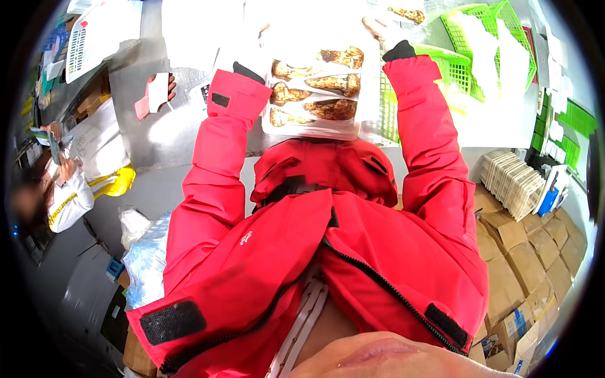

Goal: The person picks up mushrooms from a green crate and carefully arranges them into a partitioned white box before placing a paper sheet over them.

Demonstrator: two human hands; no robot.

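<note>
A white tray (310,131) lies on the bright table straight in front of me, holding several brown-and-white mushrooms (334,84) laid lengthwise in rows. My left hand (264,28) is beyond the tray's far left side; only a small part of it shows in the glare, its fingers hidden. Past the tray's far right corner is my right hand (377,29), its fingers stretched out and nothing visible in them. To the right of that hand, a single mushroom (408,14) lies on a white surface. Strong glare washes out the far part of the table.
Green plastic baskets (450,66) stand at the right, a white basket (94,41) far left. A pink-and-white object (154,96) lies left on the metal table (142,142). At far left, another person (69,198) holds something. Cardboard boxes (504,258) and cream-coloured trays (512,183) are lower right.
</note>
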